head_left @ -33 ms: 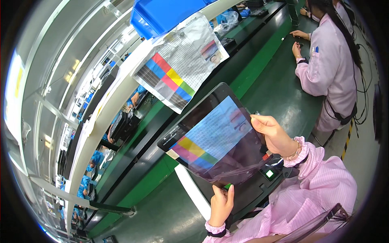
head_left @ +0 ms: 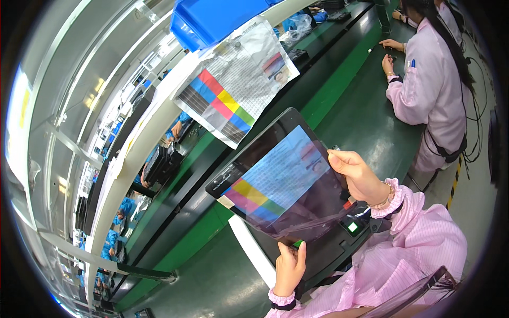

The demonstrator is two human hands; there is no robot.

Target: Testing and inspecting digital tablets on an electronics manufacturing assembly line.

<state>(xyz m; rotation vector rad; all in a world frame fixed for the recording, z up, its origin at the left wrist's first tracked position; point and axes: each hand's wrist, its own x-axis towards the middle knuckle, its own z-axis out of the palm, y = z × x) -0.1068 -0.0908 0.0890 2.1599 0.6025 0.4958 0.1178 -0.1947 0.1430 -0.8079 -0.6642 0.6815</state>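
Note:
A black tablet (head_left: 323, 204) is held up and tilted between both of my hands. On its screen is a picture of the printed sheet (head_left: 249, 69), which hangs just beyond it with color blocks and fine text. My left hand (head_left: 289, 270) grips the tablet's lower edge, the thumb by a small green spot. At the tablet's right edge, my right hand (head_left: 361, 177) is closed with the thumb on the front. Fingers behind the tablet are hidden. Under it lies a dark flat object (head_left: 323, 252), partly covered, beside a small black device (head_left: 352, 227) with a lit green-white display.
A blue bin (head_left: 204, 24) sits above the sheet on a pale curved rail (head_left: 127, 153). A white strip (head_left: 252, 252) lies on the green bench (head_left: 207, 270). On the right, a co-worker in a pink coat (head_left: 427, 79) works at the bench. Several people in blue sit beyond the rail.

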